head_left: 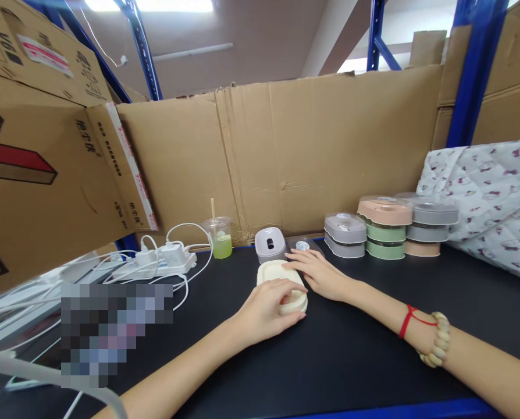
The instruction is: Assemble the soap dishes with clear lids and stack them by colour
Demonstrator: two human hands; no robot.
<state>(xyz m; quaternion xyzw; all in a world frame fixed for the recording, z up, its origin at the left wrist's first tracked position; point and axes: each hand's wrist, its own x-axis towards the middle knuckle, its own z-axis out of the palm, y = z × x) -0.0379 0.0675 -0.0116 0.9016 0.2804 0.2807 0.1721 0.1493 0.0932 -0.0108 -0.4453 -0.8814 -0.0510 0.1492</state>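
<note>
though unmarked, cream lid (274, 272) underhand

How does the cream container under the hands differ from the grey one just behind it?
The cream container lies low and flat on the black table, covered by both hands; the grey container stands taller and untouched. The cream one sits nearer the person, the grey one nearer the cardboard wall. Both have rounded corners.
</note>
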